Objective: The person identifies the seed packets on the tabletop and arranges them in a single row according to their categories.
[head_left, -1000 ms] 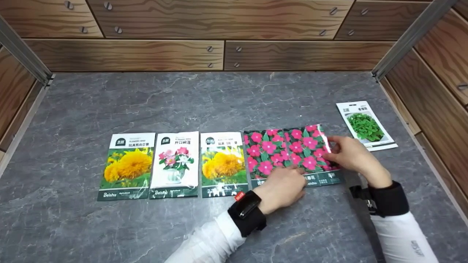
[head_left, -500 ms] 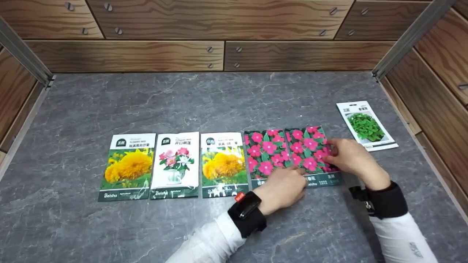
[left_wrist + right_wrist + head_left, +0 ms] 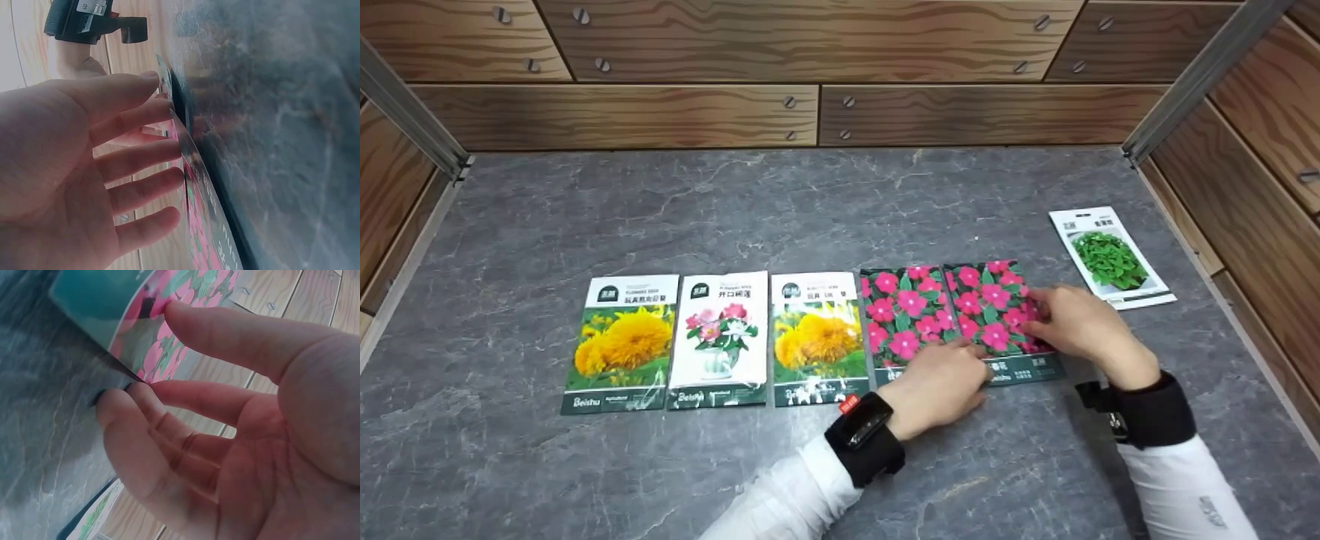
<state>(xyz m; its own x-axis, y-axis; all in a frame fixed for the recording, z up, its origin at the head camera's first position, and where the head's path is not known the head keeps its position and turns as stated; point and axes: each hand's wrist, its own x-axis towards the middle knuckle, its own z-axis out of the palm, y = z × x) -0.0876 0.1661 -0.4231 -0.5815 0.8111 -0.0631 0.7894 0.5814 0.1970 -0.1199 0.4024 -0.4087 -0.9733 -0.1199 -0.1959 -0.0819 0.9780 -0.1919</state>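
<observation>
Two pink-flower seed packets lie at the right end of a row: the inner packet (image 3: 904, 304) and the outer packet (image 3: 990, 304). My left hand (image 3: 937, 386) rests on their lower ends where they meet, its fingers extended and partly covering the green bands. In the left wrist view, its fingertips touch the packets' edge. My right hand (image 3: 1080, 330) holds the outer packet by its right side. The right wrist view shows the thumb (image 3: 197, 326) on the packet's face and the index finger (image 3: 197, 396) at its edge, with the other fingers curled near the tabletop.
To the left lie a yellow-flower seed packet (image 3: 622, 345), a white packet with potted flowers (image 3: 718, 341) and another yellow-flower packet (image 3: 817, 341). A green-leaf packet (image 3: 1110, 259) lies tilted beyond my right hand. Wood-patterned walls (image 3: 660, 112) border the grey marbled tabletop (image 3: 735, 202).
The outer pink-flower packet's raised, shiny right edge has come down, and its top has shifted slightly toward me. My right hand has moved slightly down. The left hand has barely moved.
</observation>
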